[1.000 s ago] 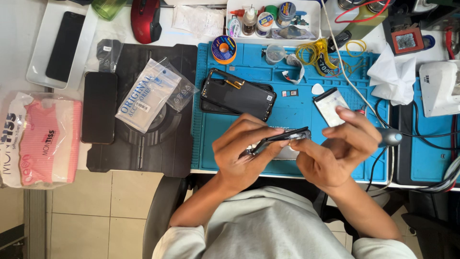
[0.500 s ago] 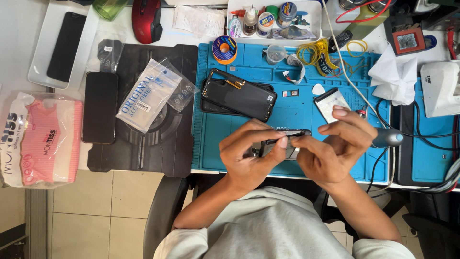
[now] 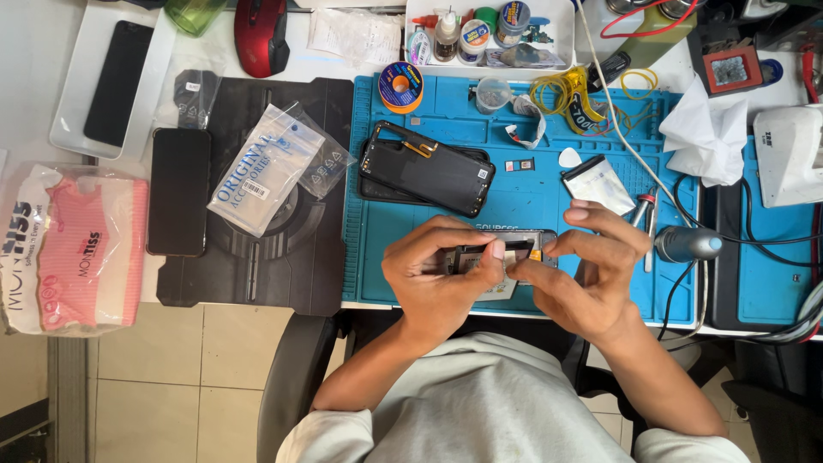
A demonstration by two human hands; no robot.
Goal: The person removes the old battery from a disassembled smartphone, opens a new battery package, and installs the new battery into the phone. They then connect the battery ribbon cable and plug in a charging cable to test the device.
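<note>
Our left hand fingers and right hand fingers closed together on a small dark phone part, over the blue mat near edge, open phone body at eleven o'clock, soldering handle at three o'clock on the bench.
</note>
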